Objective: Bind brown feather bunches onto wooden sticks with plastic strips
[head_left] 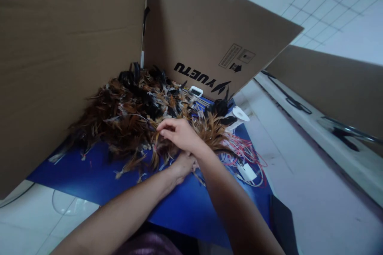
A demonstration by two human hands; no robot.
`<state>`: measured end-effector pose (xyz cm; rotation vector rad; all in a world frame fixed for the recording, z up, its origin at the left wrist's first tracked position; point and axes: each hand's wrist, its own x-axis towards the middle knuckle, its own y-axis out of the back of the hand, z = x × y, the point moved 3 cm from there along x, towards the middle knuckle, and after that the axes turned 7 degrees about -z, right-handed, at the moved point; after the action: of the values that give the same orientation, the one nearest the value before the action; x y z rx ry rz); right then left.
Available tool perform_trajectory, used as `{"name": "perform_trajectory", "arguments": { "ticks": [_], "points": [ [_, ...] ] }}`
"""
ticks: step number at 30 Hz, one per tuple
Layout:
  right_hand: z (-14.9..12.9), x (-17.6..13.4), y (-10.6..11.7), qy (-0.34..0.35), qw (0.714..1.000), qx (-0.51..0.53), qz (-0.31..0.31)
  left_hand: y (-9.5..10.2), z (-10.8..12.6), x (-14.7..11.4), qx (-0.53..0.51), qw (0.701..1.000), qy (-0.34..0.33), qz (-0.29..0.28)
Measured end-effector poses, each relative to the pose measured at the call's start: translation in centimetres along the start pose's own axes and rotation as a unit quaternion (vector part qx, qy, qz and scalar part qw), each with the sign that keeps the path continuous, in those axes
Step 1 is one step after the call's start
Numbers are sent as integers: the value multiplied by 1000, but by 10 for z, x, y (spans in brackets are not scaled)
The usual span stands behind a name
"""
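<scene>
My left hand [183,166] is closed low over the table, its fingers partly hidden behind my right wrist. A fanned bunch of brown feathers [212,126] spreads from it, past the right wrist; the grip itself is covered. Crossing above, my right hand [178,132] pinches a thin yellowish-brown feather [156,138] between thumb and fingertips. Beneath and left of it lies a large heap of brown and black feathers [119,107], some with pale fluffy ends. A few loose feathers [127,166] lie near the heap's front edge.
Tall cardboard panels [209,28] stand behind and at the left of the blue table [179,211]. On the right lie tangled red and white cords [242,149], a white tag [247,172] and a white spool [241,114]. A white-framed device [196,91] sits at the back.
</scene>
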<state>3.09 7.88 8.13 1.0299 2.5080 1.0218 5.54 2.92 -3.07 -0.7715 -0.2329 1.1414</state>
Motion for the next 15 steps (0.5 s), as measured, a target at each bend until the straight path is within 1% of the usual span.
{"name": "perform_trajectory", "arguments": {
  "ticks": [3,5,6,8,11,12,14,15],
  "points": [
    [2,-1,11,-45,986,162,16,-1,2,2,22,1000,-9,10],
    [7,0,12,-57,974,217,14,-1,1,4,28,999,-17,10],
    [10,2,12,-59,973,223,17,0,0,5,29,999,-21,10],
    [18,3,14,-59,979,188,43,1,-1,6,30,999,-25,11],
    [26,0,19,-59,990,80,101,1,-3,7,33,999,-21,15],
    [26,-3,21,-60,991,47,109,1,-3,7,34,999,-17,17],
    [20,-10,22,-55,993,-17,105,1,-5,7,36,999,-10,20],
    [16,-13,22,-47,994,-52,89,1,-5,6,36,999,-7,19]
  ]
}}
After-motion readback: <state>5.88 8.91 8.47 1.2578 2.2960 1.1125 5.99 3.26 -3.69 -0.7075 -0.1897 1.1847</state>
